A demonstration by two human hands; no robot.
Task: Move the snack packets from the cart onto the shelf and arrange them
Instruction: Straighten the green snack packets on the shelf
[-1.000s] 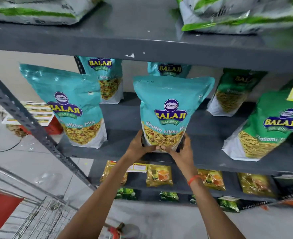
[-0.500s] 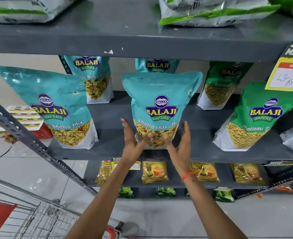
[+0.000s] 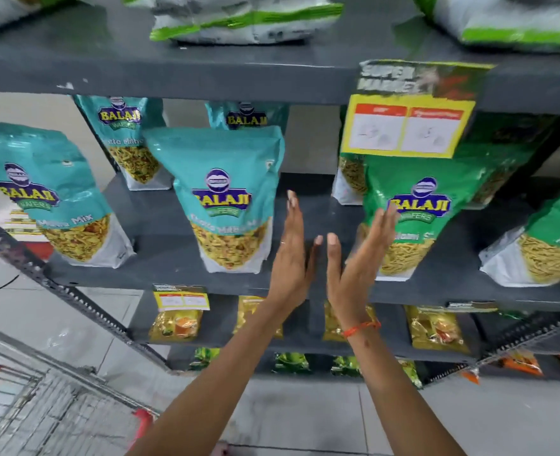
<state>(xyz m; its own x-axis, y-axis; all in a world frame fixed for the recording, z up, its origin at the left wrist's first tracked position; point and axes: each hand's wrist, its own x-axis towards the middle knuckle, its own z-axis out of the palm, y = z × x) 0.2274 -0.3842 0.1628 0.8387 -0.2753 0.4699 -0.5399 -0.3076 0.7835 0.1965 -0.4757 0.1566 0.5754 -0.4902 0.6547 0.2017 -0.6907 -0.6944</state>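
Observation:
A teal Balaji snack packet (image 3: 222, 192) stands upright on the dark grey shelf (image 3: 173, 258), just left of my hands. My left hand (image 3: 293, 251) is flat and open, fingers up, beside that packet's right edge and apart from it. My right hand (image 3: 357, 258) is also open, its fingers overlapping the lower left of a green Balaji packet (image 3: 416, 205). Neither hand holds anything. More teal packets stand at the far left (image 3: 41, 192) and behind (image 3: 123, 136). The wire cart (image 3: 35, 409) shows at bottom left.
A yellow price tag (image 3: 407, 126) hangs from the upper shelf edge. Another green packet (image 3: 548, 245) stands at right. White-and-green bags (image 3: 239, 18) lie on the top shelf. Small yellow packets (image 3: 176, 324) fill the shelf below. A slanted metal shelf strut (image 3: 58, 287) runs at left.
Both hands let go of the teal packet, which now stands alone, and moved right into the gap toward the green packet. The view has shifted right.

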